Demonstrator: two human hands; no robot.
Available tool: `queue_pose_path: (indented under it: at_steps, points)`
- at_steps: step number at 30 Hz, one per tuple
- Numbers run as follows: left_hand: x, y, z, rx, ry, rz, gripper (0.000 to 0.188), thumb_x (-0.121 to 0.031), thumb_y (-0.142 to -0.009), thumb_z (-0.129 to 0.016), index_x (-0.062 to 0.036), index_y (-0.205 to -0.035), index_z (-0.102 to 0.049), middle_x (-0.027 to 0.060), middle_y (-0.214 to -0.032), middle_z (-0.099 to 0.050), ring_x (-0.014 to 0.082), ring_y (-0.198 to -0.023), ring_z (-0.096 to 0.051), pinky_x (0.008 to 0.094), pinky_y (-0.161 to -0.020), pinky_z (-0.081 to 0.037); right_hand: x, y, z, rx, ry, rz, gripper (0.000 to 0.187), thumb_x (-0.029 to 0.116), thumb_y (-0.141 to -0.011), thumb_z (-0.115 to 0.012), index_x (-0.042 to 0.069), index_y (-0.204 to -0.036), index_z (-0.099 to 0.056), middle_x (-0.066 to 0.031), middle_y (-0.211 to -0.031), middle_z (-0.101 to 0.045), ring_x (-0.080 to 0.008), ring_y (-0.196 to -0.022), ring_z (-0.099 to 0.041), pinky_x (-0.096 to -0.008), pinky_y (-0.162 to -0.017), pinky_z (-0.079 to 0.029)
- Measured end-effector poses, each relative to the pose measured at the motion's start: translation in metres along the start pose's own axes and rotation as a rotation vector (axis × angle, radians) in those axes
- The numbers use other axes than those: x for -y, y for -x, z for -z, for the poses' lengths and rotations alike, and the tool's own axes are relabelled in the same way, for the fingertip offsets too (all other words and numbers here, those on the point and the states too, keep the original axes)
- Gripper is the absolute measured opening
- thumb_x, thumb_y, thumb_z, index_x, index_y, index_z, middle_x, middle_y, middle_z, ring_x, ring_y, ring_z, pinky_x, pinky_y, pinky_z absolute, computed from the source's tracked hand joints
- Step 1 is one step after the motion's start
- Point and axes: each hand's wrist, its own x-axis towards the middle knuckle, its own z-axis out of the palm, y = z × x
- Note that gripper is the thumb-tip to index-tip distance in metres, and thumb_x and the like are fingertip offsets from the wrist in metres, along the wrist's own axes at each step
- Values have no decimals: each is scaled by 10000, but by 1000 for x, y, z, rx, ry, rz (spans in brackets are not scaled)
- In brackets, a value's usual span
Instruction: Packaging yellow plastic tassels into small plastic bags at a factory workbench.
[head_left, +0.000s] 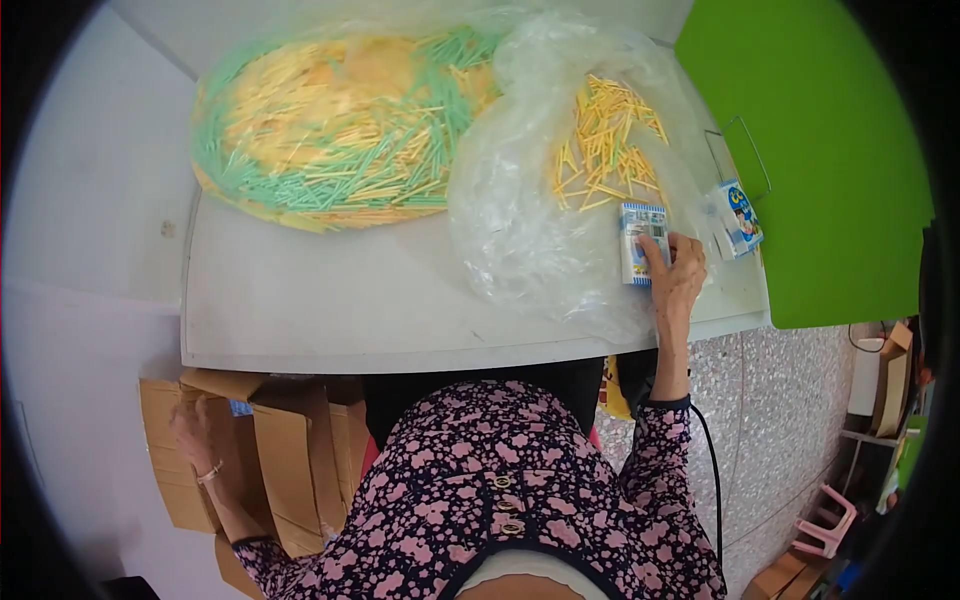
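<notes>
The clear plastic bag (530, 240) is spread on the worktop (330, 290). Loose yellow sticks (612, 140) show at the bag's far right part; whether inside it or on it cannot be told. Right grip (680, 268): grasping a small blue-and-white packet (640, 245) over the bag's right part, thumb on the face, fingers along the right edge. A second packet (741, 218) lies just beside the bag, to its right. A large filled bag (300, 150) of yellow and green sticks lies immediately left of the clear bag. Left grip (190, 430): at an open cardboard box (285, 465), well left of the clear bag and nearer the person; finger closure cannot be determined.
</notes>
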Motion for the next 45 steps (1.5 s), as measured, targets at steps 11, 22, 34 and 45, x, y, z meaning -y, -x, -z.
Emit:
queue_pose_path:
  at_steps: [11, 22, 34, 45]
  points:
    - [-318, 98, 199, -428, 1096, -1431, 356, -148, -701, -721, -26, -1006, -584, 137, -1061, -572, 311, -977, -527, 381, -855, -403, 8, -5, 24, -98, -369, 27, 231, 97, -779, -648, -49, -950, -597, -114, -835, -586, -180, -755, -567, -271, -671, -444]
    - [-459, 146, 216, 632, 1243, -1664, 189, -174, -779, -656, -1, -849, -633, 60, -728, -611, 92, -677, -530, 249, -641, -428, 31, -7, 38, 310, -1151, -180, 241, 25, -795, -629, -32, -1022, -568, -30, -861, -603, -73, -769, -538, -206, -688, -442]
    - [-462, 149, 206, -141, 1238, -1744, 110, -111, -781, -596, -2, -795, -605, 130, -739, -598, 292, -651, -542, 332, -600, -438, 27, -1, 25, 485, -1108, -213, 177, 149, -856, -596, -10, -785, -624, 51, -628, -518, -12, -577, -410, -176, -499, -319]
    - [-573, 84, 237, 264, 941, -1402, 456, -445, -787, -622, 7, -738, -584, 120, -676, -589, 150, -609, -524, 282, -581, -427, 15, 4, 19, 310, -1153, -283, 247, 179, -882, -567, 5, -706, -564, 65, -608, -453, -12, -568, -343, -181, -485, -284]
